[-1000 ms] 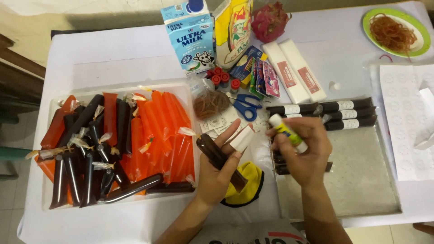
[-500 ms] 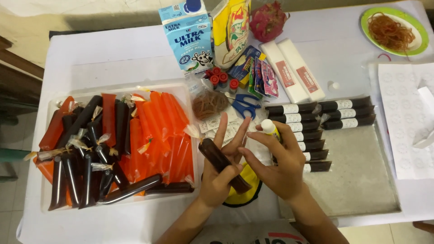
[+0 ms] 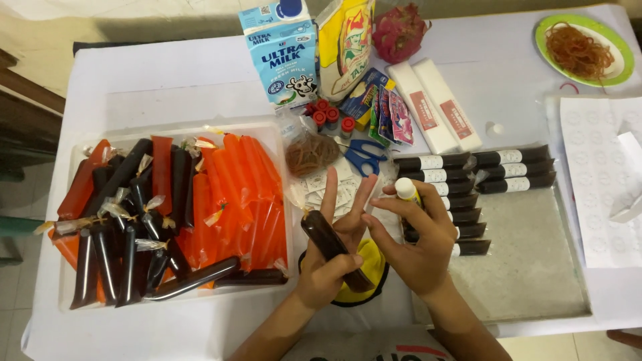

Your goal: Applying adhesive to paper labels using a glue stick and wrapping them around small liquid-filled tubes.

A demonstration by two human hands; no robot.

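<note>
our left hand (image 3: 331, 257) grips a dark ice pop tube (image 3: 334, 249) just right of the clear tray (image 3: 281, 144); our right hand (image 3: 418, 244) beside it clasps a glue stick (image 3: 406, 190). beyond the tray stands a milk carton (image 3: 281, 57).

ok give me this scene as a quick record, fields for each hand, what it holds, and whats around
left hand: grips a dark brown ice pop tube, two fingers raised
right hand: holds a glue stick, fingertips at the tube
left side: clear tray of orange and dark tubes
right side: metal tray with labelled dark tubes
behind: milk carton, blue scissors, green plate of rubber bands
under hands: yellow object
</note>
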